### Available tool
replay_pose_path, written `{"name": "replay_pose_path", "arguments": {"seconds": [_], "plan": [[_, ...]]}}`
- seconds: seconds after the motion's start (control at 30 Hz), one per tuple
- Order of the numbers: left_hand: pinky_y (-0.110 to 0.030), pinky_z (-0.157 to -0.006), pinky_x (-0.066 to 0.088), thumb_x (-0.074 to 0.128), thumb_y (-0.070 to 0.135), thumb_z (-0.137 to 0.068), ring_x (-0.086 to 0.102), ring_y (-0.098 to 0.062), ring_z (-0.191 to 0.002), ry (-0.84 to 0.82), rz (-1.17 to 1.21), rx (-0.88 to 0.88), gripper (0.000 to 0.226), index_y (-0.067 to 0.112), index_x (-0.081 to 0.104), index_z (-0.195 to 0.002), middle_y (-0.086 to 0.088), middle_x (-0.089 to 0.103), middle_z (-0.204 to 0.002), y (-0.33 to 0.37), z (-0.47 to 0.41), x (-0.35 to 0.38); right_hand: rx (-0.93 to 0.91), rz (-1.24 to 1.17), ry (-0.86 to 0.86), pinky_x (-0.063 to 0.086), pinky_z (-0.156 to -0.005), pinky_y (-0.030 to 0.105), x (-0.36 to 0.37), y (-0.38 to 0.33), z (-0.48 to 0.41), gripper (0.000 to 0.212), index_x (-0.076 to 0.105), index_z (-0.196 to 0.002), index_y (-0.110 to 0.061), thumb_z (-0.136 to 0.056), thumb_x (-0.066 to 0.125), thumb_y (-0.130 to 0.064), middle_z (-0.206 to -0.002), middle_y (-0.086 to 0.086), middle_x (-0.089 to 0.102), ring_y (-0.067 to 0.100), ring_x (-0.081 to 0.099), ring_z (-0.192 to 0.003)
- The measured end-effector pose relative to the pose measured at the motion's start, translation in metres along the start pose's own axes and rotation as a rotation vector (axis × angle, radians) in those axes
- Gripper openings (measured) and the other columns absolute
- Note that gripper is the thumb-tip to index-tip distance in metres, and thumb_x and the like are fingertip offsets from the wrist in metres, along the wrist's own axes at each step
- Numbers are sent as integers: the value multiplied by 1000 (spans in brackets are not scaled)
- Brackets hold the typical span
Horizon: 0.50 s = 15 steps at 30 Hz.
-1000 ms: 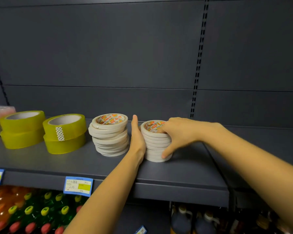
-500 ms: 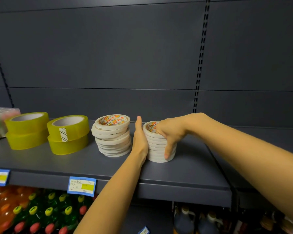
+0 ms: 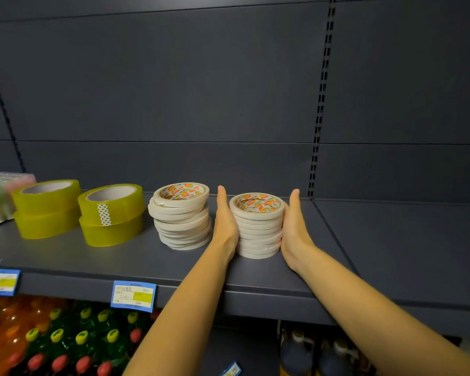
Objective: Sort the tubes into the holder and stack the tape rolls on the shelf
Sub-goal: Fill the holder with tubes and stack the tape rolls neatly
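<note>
White tape stack (image 3: 257,226) pressed between both flat hands.

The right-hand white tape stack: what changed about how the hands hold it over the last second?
The right hand came off the top and front of the white tape stack and now presses flat against its right side. The left hand stays flat against its left side. The crooked white stack and yellow tape rolls stayed put on the shelf.

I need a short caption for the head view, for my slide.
Left hand and right hand flank a white tape stack on the shelf.
</note>
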<state>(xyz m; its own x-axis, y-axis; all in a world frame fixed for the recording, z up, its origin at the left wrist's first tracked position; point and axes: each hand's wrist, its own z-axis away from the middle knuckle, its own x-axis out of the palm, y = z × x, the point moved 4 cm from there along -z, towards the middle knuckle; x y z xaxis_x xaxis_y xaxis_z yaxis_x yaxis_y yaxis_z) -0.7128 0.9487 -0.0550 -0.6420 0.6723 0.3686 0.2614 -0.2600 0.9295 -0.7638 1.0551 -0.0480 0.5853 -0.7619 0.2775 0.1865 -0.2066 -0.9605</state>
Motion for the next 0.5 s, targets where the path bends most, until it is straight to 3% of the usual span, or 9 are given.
{"name": "replay_pose_path", "arguments": {"seconds": [0.07,0.13,0.2,0.3,0.5], "plan": [[-36,-96,49,23,66,-90,66,-23,-93,22,-2,-17,72,12,71,-89,-7,74,-83,0,2,0,27,-11,20,49,-66,28,4,0,1,74,70,-90,-24,-89,13,-71,-70,-5,75,13,67,-82],[-38,-99,47,26,64,-90,66,-25,-96,36,-7,-7,71,10,71,-95,-9,73,-89,-1,2,-1,38,-19,39,51,-69,30,6,1,0,75,71,-86,-22,-88,14,-72,-69,-2,74,16,67,-82],[-40,-102,46,27,62,-91,66,-27,-100,43,-18,3,71,7,70,-102,-13,73,-97,0,3,0,43,-18,63,53,-81,35,7,2,-3,77,71,-91,-20,-88,15,-73,-82,3,75,21,67,-89],[-43,-103,45,26,61,-92,66,-27,-101,62,-61,16,70,8,70,-101,-14,72,-99,1,5,0,16,18,84,47,-98,39,9,3,-7,76,65,-117,-22,-89,15,-71,-110,5,70,22,63,-105],[-41,-105,42,16,65,-91,64,-25,-105,72,-136,23,76,12,70,-98,-12,71,-103,5,13,1,-48,-13,60,41,-104,39,8,0,-3,69,41,-139,-27,-91,13,-67,-132,3,58,22,55,-119]]}}
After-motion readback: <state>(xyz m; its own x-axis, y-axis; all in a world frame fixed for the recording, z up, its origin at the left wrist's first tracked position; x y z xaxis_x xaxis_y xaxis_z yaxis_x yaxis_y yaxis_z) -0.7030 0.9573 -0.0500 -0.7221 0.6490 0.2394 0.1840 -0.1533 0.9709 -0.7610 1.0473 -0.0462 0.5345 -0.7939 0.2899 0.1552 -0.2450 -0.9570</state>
